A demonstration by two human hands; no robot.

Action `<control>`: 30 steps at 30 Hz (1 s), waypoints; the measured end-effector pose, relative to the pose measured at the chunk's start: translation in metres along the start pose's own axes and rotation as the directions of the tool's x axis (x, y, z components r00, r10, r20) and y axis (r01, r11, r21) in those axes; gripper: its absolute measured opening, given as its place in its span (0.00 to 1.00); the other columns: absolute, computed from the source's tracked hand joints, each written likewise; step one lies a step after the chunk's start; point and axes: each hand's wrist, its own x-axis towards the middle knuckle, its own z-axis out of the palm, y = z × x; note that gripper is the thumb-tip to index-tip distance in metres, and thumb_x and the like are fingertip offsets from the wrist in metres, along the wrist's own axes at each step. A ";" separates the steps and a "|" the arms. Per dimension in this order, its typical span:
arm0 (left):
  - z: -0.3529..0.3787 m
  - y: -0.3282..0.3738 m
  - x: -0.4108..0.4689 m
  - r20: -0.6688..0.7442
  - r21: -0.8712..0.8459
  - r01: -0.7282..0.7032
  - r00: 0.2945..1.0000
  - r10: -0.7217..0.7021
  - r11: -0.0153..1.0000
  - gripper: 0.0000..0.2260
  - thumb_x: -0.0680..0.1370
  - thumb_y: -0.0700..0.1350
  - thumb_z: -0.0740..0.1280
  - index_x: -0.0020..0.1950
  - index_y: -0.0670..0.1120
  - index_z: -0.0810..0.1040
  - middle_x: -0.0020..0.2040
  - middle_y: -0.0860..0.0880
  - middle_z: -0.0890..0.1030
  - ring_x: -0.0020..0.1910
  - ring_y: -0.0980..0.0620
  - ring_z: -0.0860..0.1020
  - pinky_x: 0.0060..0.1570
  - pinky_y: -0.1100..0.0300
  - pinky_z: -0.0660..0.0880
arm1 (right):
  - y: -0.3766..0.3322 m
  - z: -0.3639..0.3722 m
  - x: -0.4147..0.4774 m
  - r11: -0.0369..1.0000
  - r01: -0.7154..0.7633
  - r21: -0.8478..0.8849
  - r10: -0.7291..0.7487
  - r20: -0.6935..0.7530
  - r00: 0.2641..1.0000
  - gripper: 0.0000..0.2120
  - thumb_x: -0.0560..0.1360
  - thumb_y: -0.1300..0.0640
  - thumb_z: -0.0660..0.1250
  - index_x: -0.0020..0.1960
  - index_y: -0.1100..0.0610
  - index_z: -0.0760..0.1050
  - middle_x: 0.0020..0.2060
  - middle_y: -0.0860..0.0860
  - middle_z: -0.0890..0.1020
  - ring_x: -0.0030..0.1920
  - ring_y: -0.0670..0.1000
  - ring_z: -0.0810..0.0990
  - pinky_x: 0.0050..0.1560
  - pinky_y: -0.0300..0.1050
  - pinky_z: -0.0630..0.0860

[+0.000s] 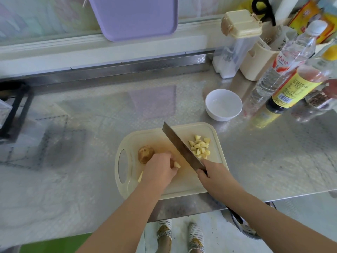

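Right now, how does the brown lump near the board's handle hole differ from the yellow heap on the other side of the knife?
The brown potato piece is one rounded chunk with skin on; the diced heap is many small pale-yellow cubes. The brown potato piece lies left of the knife, beside the left hand; the diced heap lies right of it. Both rest on the cream cutting board.
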 end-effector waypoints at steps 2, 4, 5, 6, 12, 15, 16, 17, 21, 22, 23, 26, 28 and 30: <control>0.002 -0.006 -0.005 -0.017 -0.066 0.021 1.000 -0.022 0.998 0.11 0.74 0.49 0.72 0.55 0.50 0.80 0.44 0.55 0.82 0.44 0.55 0.80 0.47 0.56 0.79 | -0.001 0.002 -0.002 1.000 0.012 -0.006 -0.012 0.008 1.000 0.09 0.82 0.54 0.56 0.45 0.53 0.72 0.36 0.51 0.78 0.36 0.50 0.76 0.39 0.48 0.75; 0.004 -0.009 -0.010 -0.048 -0.105 0.033 0.998 -0.039 0.994 0.10 0.73 0.51 0.73 0.52 0.51 0.81 0.41 0.56 0.81 0.41 0.56 0.80 0.43 0.60 0.77 | -0.003 0.005 -0.005 0.999 0.030 -0.014 -0.030 0.013 0.999 0.10 0.82 0.54 0.56 0.43 0.52 0.70 0.35 0.51 0.77 0.34 0.49 0.74 0.37 0.46 0.73; 0.005 -0.008 -0.011 -0.063 -0.110 0.036 0.997 -0.044 0.993 0.09 0.73 0.52 0.73 0.50 0.51 0.81 0.40 0.56 0.81 0.40 0.56 0.80 0.43 0.60 0.77 | -0.004 0.007 -0.006 0.999 0.037 -0.020 -0.036 0.017 0.999 0.10 0.82 0.54 0.56 0.43 0.52 0.69 0.35 0.50 0.76 0.34 0.49 0.74 0.37 0.46 0.73; 0.006 -0.008 -0.012 -0.073 -0.107 0.038 0.996 -0.046 0.994 0.08 0.73 0.52 0.72 0.49 0.52 0.82 0.40 0.55 0.82 0.41 0.55 0.80 0.43 0.59 0.78 | -0.005 0.009 -0.008 0.999 0.041 -0.026 -0.040 0.020 0.999 0.09 0.82 0.54 0.56 0.43 0.51 0.69 0.35 0.50 0.76 0.35 0.49 0.74 0.37 0.47 0.73; 0.007 -0.004 -0.011 -0.056 -0.070 0.093 0.994 -0.097 0.993 0.05 0.74 0.51 0.70 0.46 0.51 0.82 0.40 0.52 0.83 0.42 0.51 0.81 0.45 0.54 0.80 | -0.013 0.018 -0.010 0.999 0.024 -0.023 -0.024 -0.004 1.000 0.08 0.82 0.53 0.56 0.48 0.54 0.72 0.36 0.52 0.78 0.37 0.52 0.78 0.42 0.53 0.79; 0.006 -0.004 -0.010 -0.024 -0.093 0.117 0.993 -0.120 0.989 0.06 0.75 0.53 0.69 0.41 0.52 0.79 0.38 0.53 0.82 0.39 0.52 0.80 0.39 0.59 0.76 | -0.014 0.021 -0.008 1.000 0.011 -0.020 -0.012 -0.026 1.000 0.08 0.82 0.53 0.56 0.47 0.53 0.71 0.35 0.51 0.77 0.36 0.51 0.77 0.40 0.52 0.77; 0.005 -0.004 -0.009 -0.003 -0.097 0.127 0.992 -0.127 0.987 0.08 0.75 0.54 0.69 0.39 0.52 0.78 0.37 0.53 0.81 0.38 0.52 0.79 0.37 0.60 0.74 | -0.013 0.021 -0.008 1.000 0.004 -0.021 -0.005 -0.033 0.999 0.09 0.82 0.53 0.56 0.46 0.53 0.71 0.35 0.51 0.77 0.36 0.51 0.77 0.40 0.51 0.77; 0.005 -0.003 -0.008 0.032 -0.095 0.143 0.990 -0.140 0.985 0.09 0.75 0.54 0.68 0.38 0.51 0.79 0.37 0.53 0.81 0.38 0.52 0.79 0.37 0.60 0.73 | -0.013 0.021 -0.007 1.000 -0.003 -0.021 0.002 -0.037 0.999 0.09 0.82 0.53 0.56 0.46 0.53 0.71 0.35 0.51 0.77 0.36 0.50 0.76 0.40 0.51 0.77; 0.000 -0.002 -0.004 0.201 -0.119 0.175 0.968 -0.149 0.977 0.10 0.75 0.51 0.68 0.38 0.49 0.83 0.38 0.51 0.84 0.40 0.51 0.81 0.45 0.54 0.79 | -0.011 0.019 -0.008 1.000 -0.013 -0.023 0.012 -0.033 0.999 0.09 0.82 0.53 0.56 0.47 0.53 0.72 0.35 0.51 0.78 0.36 0.51 0.77 0.42 0.52 0.80; -0.002 -0.003 -0.003 0.192 -0.116 0.157 0.972 -0.132 0.981 0.08 0.75 0.50 0.68 0.39 0.49 0.83 0.39 0.51 0.84 0.41 0.51 0.81 0.46 0.54 0.79 | -0.011 0.019 -0.008 1.000 -0.014 -0.026 0.013 -0.031 0.999 0.09 0.82 0.53 0.56 0.48 0.52 0.72 0.36 0.51 0.78 0.37 0.51 0.78 0.43 0.53 0.81; -0.003 -0.004 -0.001 0.158 -0.107 0.132 0.981 -0.114 0.985 0.04 0.74 0.49 0.69 0.41 0.51 0.82 0.41 0.52 0.84 0.42 0.52 0.81 0.46 0.55 0.79 | -0.011 0.019 -0.008 1.000 -0.014 -0.027 0.013 -0.032 0.999 0.09 0.82 0.53 0.56 0.48 0.52 0.72 0.36 0.51 0.78 0.37 0.51 0.78 0.44 0.53 0.81; -0.006 -0.006 -0.001 0.064 -0.101 0.046 0.997 -0.040 0.994 0.06 0.74 0.49 0.72 0.46 0.56 0.76 0.43 0.57 0.81 0.43 0.56 0.79 0.45 0.58 0.78 | -0.010 0.021 -0.008 0.999 -0.014 -0.029 0.013 -0.040 0.999 0.09 0.82 0.53 0.56 0.48 0.53 0.72 0.36 0.51 0.78 0.36 0.51 0.78 0.43 0.54 0.80; -0.004 -0.006 -0.002 0.064 -0.072 0.016 0.998 -0.011 0.997 0.06 0.74 0.51 0.72 0.45 0.56 0.75 0.42 0.57 0.80 0.44 0.56 0.79 0.44 0.57 0.79 | -0.010 0.023 -0.009 0.999 -0.015 -0.042 0.013 -0.039 0.999 0.08 0.82 0.53 0.55 0.48 0.53 0.72 0.35 0.51 0.78 0.36 0.51 0.78 0.41 0.53 0.80; -0.002 -0.005 -0.003 0.057 -0.056 0.008 0.998 -0.005 0.998 0.04 0.74 0.52 0.72 0.45 0.56 0.78 0.41 0.58 0.80 0.44 0.56 0.80 0.45 0.57 0.79 | -0.010 0.025 -0.010 0.998 -0.008 -0.064 0.005 -0.041 0.999 0.08 0.82 0.52 0.55 0.48 0.52 0.71 0.35 0.50 0.77 0.35 0.50 0.77 0.39 0.51 0.79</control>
